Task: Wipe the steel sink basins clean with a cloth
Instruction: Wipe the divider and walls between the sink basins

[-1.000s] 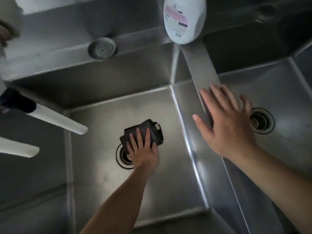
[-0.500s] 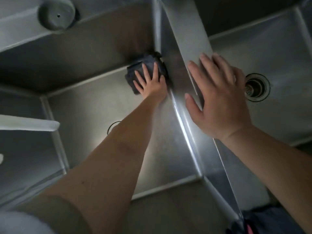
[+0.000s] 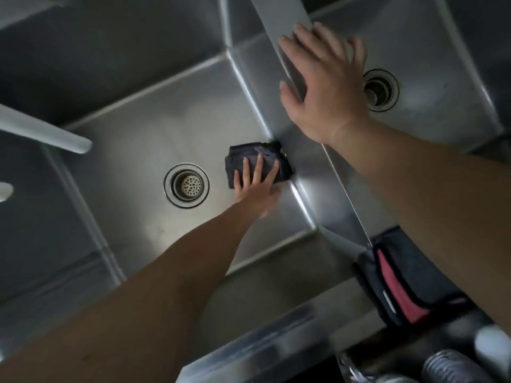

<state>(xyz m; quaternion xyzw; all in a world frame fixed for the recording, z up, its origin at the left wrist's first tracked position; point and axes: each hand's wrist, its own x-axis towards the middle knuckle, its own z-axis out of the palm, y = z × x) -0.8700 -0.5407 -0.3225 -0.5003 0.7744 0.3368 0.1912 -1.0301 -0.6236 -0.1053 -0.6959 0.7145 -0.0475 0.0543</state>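
Left hand hides cloth near edge.

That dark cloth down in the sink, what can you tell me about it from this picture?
The cloth is dark, navy or near black, soft fabric folded into a thick pad with layered edges showing. It lies flat on the floor of the steel basin, its right edge pushed against the foot of the wall below the divider, to the right of the round drain strainer. The left hand presses it down with straight, spread fingers laid across its near half.
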